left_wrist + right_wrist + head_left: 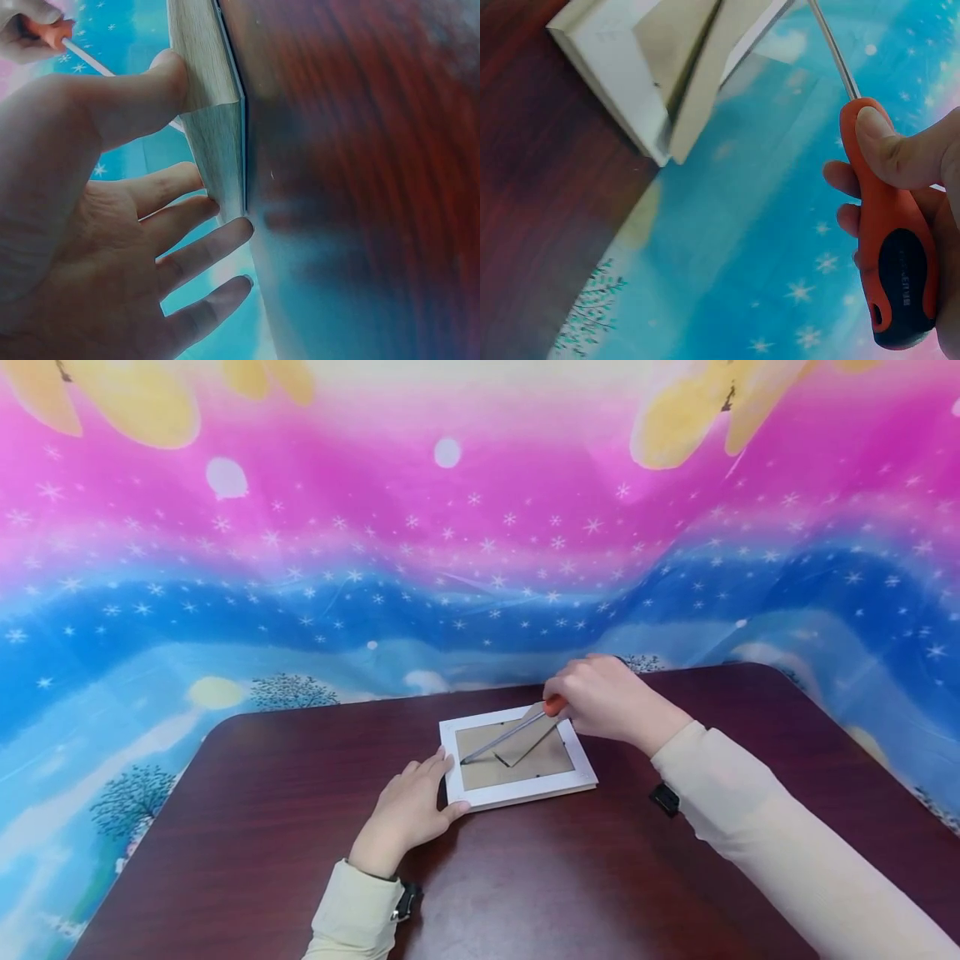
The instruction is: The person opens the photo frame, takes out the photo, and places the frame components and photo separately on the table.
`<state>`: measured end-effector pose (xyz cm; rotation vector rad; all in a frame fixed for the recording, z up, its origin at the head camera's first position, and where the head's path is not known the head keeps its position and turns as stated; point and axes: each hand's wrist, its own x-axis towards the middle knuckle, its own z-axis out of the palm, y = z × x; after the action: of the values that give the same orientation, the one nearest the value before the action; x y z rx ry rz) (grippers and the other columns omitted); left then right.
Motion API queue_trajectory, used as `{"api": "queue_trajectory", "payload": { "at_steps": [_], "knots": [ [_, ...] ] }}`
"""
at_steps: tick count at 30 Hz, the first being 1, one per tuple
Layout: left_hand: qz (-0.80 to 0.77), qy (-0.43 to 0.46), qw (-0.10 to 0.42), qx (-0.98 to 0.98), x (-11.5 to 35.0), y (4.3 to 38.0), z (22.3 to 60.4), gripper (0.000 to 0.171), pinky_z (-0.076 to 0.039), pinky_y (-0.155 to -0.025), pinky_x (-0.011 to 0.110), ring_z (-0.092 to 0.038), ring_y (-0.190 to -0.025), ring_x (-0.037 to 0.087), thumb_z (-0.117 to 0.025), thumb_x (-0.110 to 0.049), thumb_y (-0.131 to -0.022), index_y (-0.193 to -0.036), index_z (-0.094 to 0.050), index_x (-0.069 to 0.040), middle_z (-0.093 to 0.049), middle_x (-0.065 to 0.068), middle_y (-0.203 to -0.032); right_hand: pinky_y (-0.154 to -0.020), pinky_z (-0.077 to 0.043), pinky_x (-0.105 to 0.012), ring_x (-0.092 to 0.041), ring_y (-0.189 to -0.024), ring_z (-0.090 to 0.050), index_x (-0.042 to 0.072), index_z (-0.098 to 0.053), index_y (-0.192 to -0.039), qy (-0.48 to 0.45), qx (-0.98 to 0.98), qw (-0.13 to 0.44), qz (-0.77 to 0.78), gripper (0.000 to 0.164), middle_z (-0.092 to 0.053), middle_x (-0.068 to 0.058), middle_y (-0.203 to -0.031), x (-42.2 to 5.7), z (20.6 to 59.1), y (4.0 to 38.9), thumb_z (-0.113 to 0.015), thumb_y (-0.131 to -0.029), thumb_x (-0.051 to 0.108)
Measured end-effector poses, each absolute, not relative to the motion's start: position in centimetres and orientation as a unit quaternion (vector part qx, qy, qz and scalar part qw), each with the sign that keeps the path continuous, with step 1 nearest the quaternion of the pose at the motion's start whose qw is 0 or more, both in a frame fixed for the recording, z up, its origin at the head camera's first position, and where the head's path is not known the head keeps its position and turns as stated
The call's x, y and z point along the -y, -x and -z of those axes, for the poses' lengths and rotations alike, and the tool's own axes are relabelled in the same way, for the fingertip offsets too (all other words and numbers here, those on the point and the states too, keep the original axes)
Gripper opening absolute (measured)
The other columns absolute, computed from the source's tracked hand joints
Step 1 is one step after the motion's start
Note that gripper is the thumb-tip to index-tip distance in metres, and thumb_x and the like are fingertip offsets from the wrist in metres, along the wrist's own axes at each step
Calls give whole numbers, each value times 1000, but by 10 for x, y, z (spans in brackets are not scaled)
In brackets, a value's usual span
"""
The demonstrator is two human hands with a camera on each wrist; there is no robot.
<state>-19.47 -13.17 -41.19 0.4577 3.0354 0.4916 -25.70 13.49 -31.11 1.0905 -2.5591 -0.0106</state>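
A white picture frame lies face down on the table with its tan backing board up. The board's stand flap is tilted up from it. My right hand grips a screwdriver by its orange and black handle, thumb along the top. Its metal shaft slants down to the left, the tip at the backing's left edge, beside the white rim. At the frame's near left corner, my left hand touches the wood-grained sides, thumb on one side and fingers spread along the other.
The dark red-brown wooden table has rounded far corners. Behind it hangs a pink and blue cloth with snowflakes, reaching down past the table's edges. Each wrist wears a black band device at the cream sleeve.
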Motion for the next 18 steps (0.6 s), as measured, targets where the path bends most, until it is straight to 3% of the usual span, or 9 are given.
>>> {"api": "queue_trajectory", "payload": {
  "at_steps": [3, 8, 13, 18],
  "knots": [
    [-155, -148, 14, -977, 132, 195, 413, 71, -43, -98, 56, -44, -126, 34, -64, -45, -82, -140, -46, -9, -41, 13, -151, -60, -52, -36, -14, -67, -63, 15, -73, -76, -401, 894, 198, 30, 21, -73, 3, -70, -126, 303, 255, -69, -63, 0],
    [-149, -152, 9, -977, 132, 196, 415, 70, -44, -98, 55, -44, -126, 34, -63, -46, -83, -140, -46, -8, -41, 13, -150, -52, -45, -32, -15, -59, -59, 14, -71, -69, -426, 874, 220, 77, 15, -72, 2, -64, -109, 286, 251, -66, -64, 0],
    [-149, -151, 8, -977, 131, 196, 415, 70, -43, -99, 55, -44, -126, 34, -63, -46, -83, -139, -46, -9, -42, 13, -150, -55, -48, -33, -14, -51, -52, 19, -68, -62, -435, 865, 216, 127, 16, -67, 5, -56, -89, 271, 248, -66, -61, 3],
    [-147, -153, 4, -977, 131, 195, 414, 69, -45, -97, 54, -45, -125, 33, -63, -46, -83, -139, -47, -8, -43, 14, -149, -58, -47, -32, -11, -48, -40, 23, -50, -48, -442, 850, 209, 195, 24, -47, 9, -47, -70, 259, 242, -61, -60, 5]
  ]
}}
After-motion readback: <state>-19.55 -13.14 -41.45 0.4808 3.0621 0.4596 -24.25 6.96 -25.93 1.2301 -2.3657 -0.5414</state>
